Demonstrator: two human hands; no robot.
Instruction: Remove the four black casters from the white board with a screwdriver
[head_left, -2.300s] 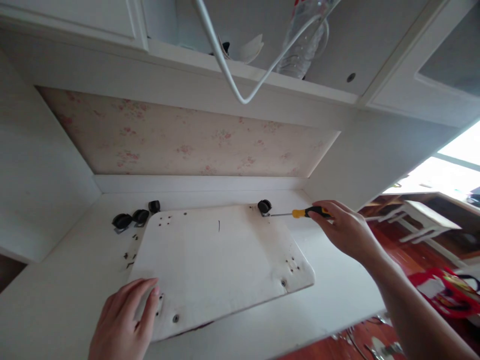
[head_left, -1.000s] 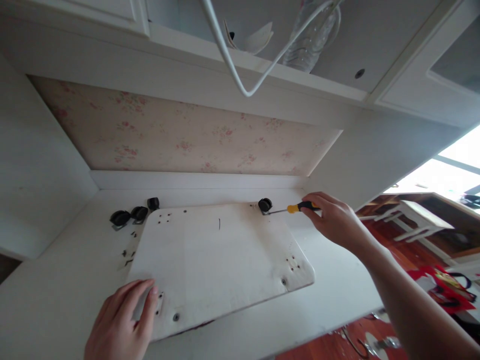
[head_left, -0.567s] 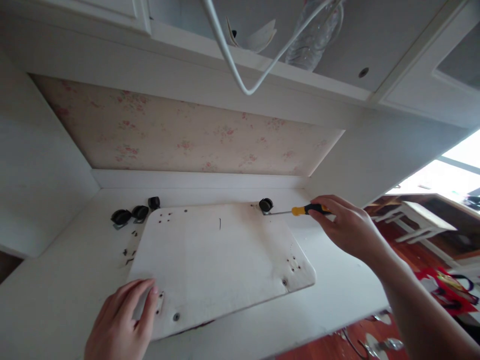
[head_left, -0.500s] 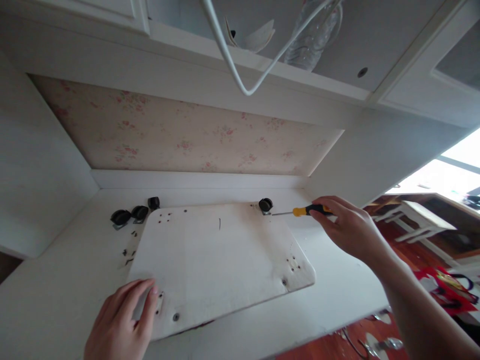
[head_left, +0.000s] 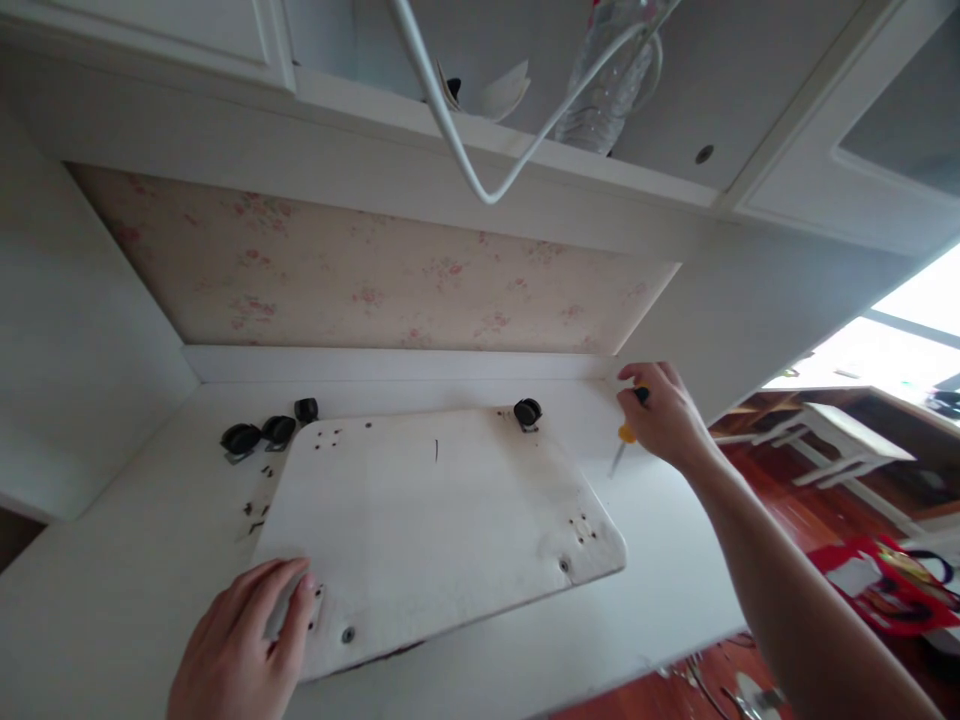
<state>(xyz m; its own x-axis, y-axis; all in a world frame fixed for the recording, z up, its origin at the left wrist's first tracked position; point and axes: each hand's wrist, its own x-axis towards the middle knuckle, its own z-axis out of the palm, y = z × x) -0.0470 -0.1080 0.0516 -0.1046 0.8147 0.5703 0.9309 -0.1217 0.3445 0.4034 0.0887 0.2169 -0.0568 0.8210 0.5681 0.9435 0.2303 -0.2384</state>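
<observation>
A white board (head_left: pixel 442 520) with rounded corners and screw holes lies flat on the white desktop. Its near left corner is in the grasp of my left hand (head_left: pixel 244 635), thumb and fingers bent over the edge. To the right of the board my right hand (head_left: pixel 664 415) is closed round a screwdriver (head_left: pixel 627 433) with a yellow and black handle, its shaft slanting down, apart from the board. One black caster (head_left: pixel 528 411) stands at the board's far right corner. Beyond the far left corner are more loose casters (head_left: pixel 278 430), and several small screws (head_left: pixel 255 510) lie left of the board.
Overhead, a white cable (head_left: pixel 487 195) hangs in front of an open shelf that holds a clear plastic bottle (head_left: pixel 604 90). Floral wallpaper (head_left: pixel 367 290) covers the back panel. Off to the right are a white stool (head_left: pixel 855 430) and a red bag (head_left: pixel 862 580) over the reddish floor.
My right hand has drawn the screwdriver away from the caster and turned its tip from pointing left to pointing down. My left hand stays at the board's corner.
</observation>
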